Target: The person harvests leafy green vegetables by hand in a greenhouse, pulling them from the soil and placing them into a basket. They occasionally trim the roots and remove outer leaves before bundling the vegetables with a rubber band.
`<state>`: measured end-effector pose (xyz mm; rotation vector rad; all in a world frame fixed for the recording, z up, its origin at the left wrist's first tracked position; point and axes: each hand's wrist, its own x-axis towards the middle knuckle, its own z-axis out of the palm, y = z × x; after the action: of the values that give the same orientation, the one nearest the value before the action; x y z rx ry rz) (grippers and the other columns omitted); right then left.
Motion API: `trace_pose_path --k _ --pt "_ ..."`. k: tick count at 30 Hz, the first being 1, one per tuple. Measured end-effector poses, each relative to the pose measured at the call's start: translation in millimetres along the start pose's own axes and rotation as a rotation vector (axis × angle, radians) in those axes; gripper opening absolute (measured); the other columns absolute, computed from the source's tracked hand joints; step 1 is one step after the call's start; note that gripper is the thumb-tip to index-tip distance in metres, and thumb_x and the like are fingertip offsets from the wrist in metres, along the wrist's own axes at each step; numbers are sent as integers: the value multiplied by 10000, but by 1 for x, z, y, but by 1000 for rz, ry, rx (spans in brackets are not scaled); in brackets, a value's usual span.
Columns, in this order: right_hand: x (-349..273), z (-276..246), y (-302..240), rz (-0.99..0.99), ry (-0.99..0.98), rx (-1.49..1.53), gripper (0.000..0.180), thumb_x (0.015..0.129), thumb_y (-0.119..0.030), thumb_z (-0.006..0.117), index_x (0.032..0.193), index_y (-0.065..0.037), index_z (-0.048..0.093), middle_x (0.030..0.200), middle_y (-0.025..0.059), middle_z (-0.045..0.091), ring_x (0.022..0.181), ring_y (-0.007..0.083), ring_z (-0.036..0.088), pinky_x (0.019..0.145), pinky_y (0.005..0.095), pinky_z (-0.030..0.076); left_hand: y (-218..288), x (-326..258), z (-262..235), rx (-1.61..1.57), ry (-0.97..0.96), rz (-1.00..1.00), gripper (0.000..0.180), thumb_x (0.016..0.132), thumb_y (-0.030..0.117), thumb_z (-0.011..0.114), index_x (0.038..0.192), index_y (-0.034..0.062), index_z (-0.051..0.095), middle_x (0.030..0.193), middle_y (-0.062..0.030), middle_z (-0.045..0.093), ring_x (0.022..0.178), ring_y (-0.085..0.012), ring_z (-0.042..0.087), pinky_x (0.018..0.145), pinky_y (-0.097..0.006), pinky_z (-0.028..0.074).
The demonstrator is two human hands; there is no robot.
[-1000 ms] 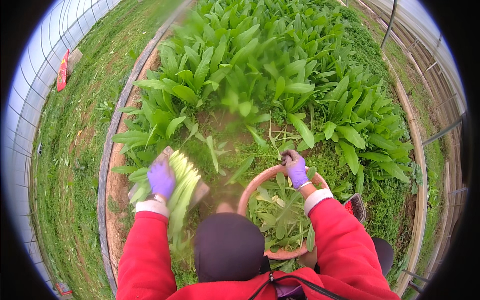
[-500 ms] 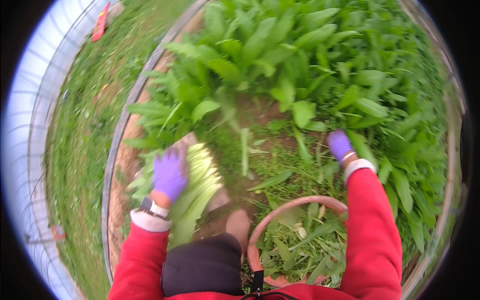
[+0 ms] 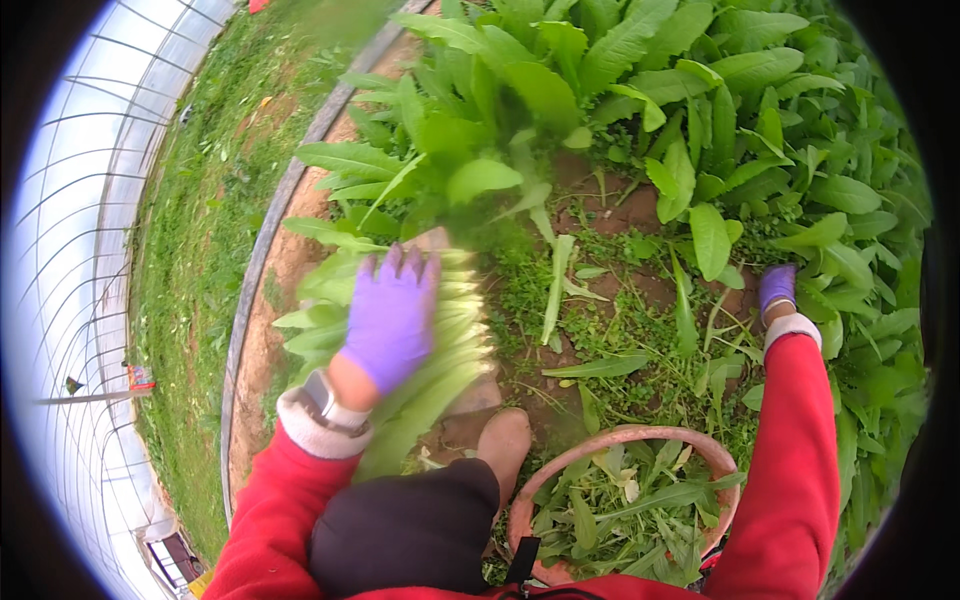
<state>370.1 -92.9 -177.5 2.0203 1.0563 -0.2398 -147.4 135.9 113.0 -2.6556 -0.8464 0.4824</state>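
Note:
My left hand, in a purple glove, lies on a pile of cut leafy greens. Its fingers are stretched out flat over the leaves. The pale cut ends are lined up toward the right, and a flat board shows beneath them. Reaching out to the right, my right hand, gloved in purple too, is low beside the growing leafy plants. Its fingers are mostly hidden, and nothing shows in its grasp.
A reddish round basin with loose leaves stands by my right forearm. My boot is beside it. Tall plants grow ahead. A grey border runs along the bed's left side, with a curved plastic wall beyond.
My view has shifted, so the bed, pile and basin sit farther right in the picture. Both hands keep about the same places beside the pile and the plants.

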Motion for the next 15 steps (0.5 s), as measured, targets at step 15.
trace_pose_path --k 15 --pt "-50 12 33 257 -265 1709 330 913 -186 626 1205 -36 663 980 130 731 894 230 712 781 354 574 90 13 -72 -357 93 655 601 782 203 638 1327 -12 501 1232 -177 549 1211 -353 488 1002 -497 394"
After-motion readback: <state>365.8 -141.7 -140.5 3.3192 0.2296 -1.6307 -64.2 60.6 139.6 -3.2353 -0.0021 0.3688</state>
